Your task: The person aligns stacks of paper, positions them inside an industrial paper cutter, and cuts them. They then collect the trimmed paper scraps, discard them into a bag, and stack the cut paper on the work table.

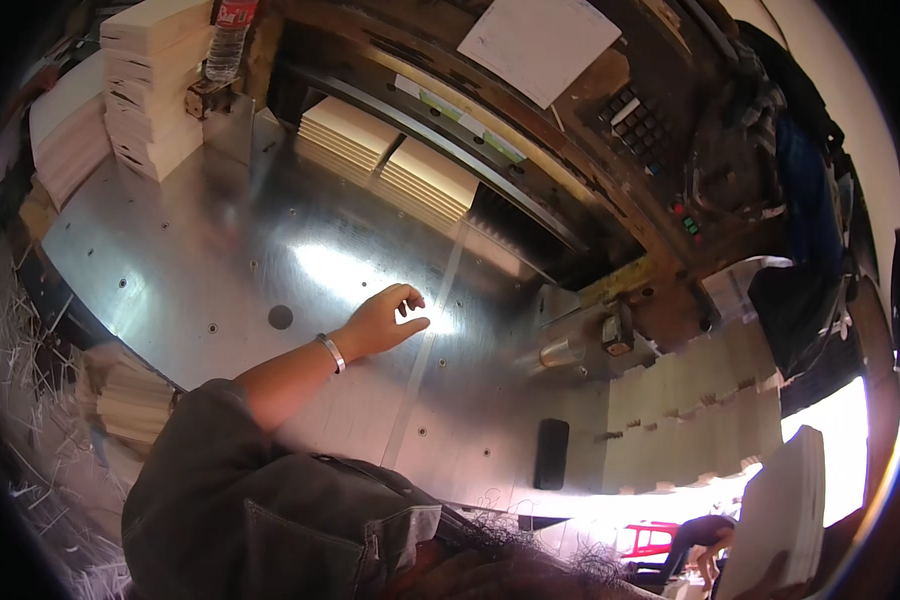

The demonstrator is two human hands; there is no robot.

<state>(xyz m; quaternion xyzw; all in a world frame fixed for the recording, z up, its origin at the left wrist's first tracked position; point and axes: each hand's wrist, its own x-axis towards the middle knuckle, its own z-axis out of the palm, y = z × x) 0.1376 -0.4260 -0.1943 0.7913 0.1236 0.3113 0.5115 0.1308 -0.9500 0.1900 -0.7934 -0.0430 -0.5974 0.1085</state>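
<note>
My left hand (382, 320) reaches in from the lower left, with a silver bracelet (332, 353) around the wrist. It is over the middle of a shiny metal machine table (350, 225). Its fingers are loosely curled, the thumb stands apart from them, and nothing is held. Beyond it, two side-by-side piles of cream paper blocks (345, 130) (435, 172) lie under the machine's crossbar (450, 130). I cannot make out my right hand.
Tall paper stacks (150, 90) and a bottle (226, 50) stand at the far left. A dark phone-like slab (551, 453) lies at the near right, beside rows of paper stacks (690, 410). Paper shreds (30, 400) heap at left. A person (695, 545) bends at lower right.
</note>
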